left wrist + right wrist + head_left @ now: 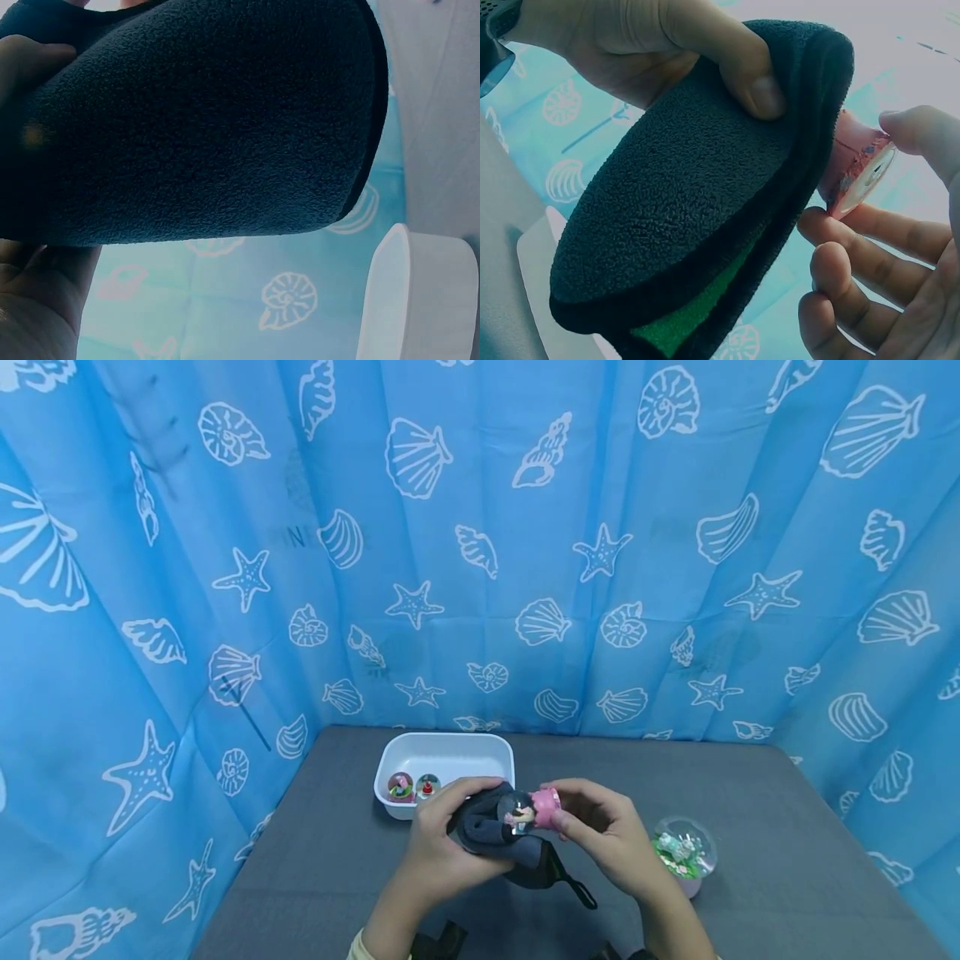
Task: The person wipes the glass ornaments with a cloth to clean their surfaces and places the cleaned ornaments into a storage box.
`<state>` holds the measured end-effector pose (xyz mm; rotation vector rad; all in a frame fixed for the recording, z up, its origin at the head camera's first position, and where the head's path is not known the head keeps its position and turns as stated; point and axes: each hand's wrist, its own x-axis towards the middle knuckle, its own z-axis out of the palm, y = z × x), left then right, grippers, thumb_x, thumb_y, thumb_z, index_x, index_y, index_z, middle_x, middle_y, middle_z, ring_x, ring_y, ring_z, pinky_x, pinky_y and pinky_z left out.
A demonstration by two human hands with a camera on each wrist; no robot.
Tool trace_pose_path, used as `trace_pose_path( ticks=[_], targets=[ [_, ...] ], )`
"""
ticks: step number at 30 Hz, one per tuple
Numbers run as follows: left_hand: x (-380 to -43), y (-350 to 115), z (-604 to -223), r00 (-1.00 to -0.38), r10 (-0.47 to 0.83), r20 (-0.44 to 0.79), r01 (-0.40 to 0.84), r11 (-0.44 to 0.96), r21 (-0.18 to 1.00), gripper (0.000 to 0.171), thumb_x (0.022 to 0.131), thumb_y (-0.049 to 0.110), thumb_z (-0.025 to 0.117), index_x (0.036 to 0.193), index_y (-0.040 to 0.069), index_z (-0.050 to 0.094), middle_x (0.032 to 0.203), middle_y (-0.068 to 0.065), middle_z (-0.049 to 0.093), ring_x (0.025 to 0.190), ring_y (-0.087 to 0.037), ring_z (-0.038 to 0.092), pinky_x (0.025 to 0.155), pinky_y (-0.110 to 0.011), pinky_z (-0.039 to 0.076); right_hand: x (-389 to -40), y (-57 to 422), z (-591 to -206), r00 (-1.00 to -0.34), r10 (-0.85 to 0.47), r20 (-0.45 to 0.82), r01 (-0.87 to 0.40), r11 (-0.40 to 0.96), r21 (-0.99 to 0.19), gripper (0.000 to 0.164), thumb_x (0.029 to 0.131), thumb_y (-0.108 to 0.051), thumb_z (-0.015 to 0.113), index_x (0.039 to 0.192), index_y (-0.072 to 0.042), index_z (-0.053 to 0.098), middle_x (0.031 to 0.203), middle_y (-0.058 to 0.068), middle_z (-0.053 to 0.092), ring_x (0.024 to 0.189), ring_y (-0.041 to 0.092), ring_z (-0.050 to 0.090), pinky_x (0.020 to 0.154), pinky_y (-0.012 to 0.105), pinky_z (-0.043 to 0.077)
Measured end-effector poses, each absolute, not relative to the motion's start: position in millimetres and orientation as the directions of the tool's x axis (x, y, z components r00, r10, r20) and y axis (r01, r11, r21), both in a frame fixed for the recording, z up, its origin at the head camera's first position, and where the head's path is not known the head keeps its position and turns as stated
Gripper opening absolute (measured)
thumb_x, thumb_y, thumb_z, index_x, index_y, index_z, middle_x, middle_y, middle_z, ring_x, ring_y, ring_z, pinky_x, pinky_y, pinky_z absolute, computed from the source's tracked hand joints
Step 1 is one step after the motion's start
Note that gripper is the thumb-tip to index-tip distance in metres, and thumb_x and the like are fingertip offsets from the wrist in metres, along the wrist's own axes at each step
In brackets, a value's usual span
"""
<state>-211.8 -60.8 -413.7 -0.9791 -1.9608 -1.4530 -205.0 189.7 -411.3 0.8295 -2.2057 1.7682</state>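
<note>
A small snow globe point(546, 808) with a pink base is held by my right hand point(611, 835), thumb and fingers pinching the base. In the right wrist view the pink base point(851, 157) shows its pale underside, and the cloth hides its dome. My left hand point(442, 843) grips a dark folded cloth point(483, 827), thumb on one face. The globe's clear dome, with a little figure inside, rests against the cloth's folds. A loop hangs from the cloth's edge. Dark cloth point(202, 127) fills most of the left wrist view. Green shows inside its fold point(697, 304).
Behind my left hand stands a white tray point(457, 745) holding two small snow globes point(401, 787). A larger snow globe point(684, 852) with green and white figures stands right of my right forearm. The grey table point(300, 877) meets a blue shell-print curtain point(480, 610).
</note>
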Motion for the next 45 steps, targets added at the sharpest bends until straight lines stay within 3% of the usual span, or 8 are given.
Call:
trace_pose_path(
  ticks=[9,18,27,31,36,41,45],
  targets=[
    [-212,-61,-414,-0.617,0.247,0.747,0.787,0.175,0.592,0.071,0.068,0.006,0.098,0.133,0.012,0.069,0.122,-0.006,0.076,0.109,-0.021,0.075,0.098,-0.034,0.062,-205,190,-410,-0.813,-0.302,0.497,-0.555,0.143,-0.82,0.038,0.096,0.005,0.07,0.134,0.0,0.067,0.115,0.0,0.075,0.086,0.017,0.068,0.076,0.03,0.063],
    [-213,-61,-414,-0.608,0.249,0.753,0.794,0.177,0.582,0.072,0.068,0.007,0.098,0.133,0.012,0.069,0.122,-0.006,0.076,0.109,-0.021,0.075,0.098,-0.034,0.062,-203,191,-408,-0.78,-0.306,0.546,-0.6,0.118,-0.791,0.053,0.088,0.009,0.078,0.138,-0.001,0.065,0.107,0.003,0.072,0.08,0.019,0.065,0.07,0.03,0.061],
    [-213,-59,-415,-0.607,0.257,0.752,0.794,0.16,0.586,0.072,0.068,0.006,0.098,0.133,0.01,0.068,0.123,-0.007,0.075,0.11,-0.022,0.075,0.099,-0.035,0.062,-202,192,-407,-0.765,-0.289,0.576,-0.627,0.124,-0.769,0.045,0.086,0.01,0.079,0.128,-0.002,0.07,0.106,0.003,0.071,0.084,0.017,0.067,0.075,0.028,0.063],
    [-214,-59,-413,-0.598,0.232,0.767,0.802,0.159,0.577,0.072,0.066,0.004,0.097,0.132,0.01,0.068,0.122,-0.007,0.076,0.109,-0.021,0.075,0.099,-0.033,0.061,-203,195,-407,-0.749,-0.223,0.624,-0.654,0.1,-0.75,0.042,0.087,0.016,0.072,0.126,0.002,0.068,0.11,0.001,0.07,0.088,0.013,0.066,0.079,0.024,0.062],
    [-215,-61,-411,-0.576,0.198,0.793,0.817,0.154,0.555,0.072,0.065,0.002,0.095,0.131,0.01,0.069,0.12,-0.008,0.077,0.106,-0.022,0.075,0.098,-0.029,0.06,-204,200,-407,-0.739,-0.163,0.654,-0.668,0.051,-0.742,0.039,0.089,0.02,0.061,0.125,0.008,0.064,0.115,-0.002,0.07,0.09,0.01,0.065,0.074,0.021,0.06],
    [-215,-62,-411,-0.578,0.211,0.788,0.816,0.145,0.56,0.072,0.066,0.001,0.095,0.131,0.01,0.069,0.12,-0.008,0.077,0.107,-0.022,0.075,0.099,-0.03,0.061,-203,200,-407,-0.779,-0.203,0.594,-0.61,0.022,-0.792,0.033,0.098,0.015,0.056,0.131,0.007,0.06,0.122,-0.001,0.075,0.098,0.011,0.072,0.076,0.025,0.064],
    [-214,-62,-411,-0.591,0.217,0.777,0.806,0.143,0.574,0.071,0.067,0.001,0.095,0.132,0.01,0.068,0.122,-0.008,0.076,0.108,-0.022,0.075,0.099,-0.033,0.061,-202,198,-407,-0.788,-0.226,0.572,-0.591,0.017,-0.807,0.033,0.102,0.012,0.054,0.134,0.003,0.057,0.124,0.001,0.076,0.093,0.016,0.076,0.075,0.029,0.066]
  ],
)
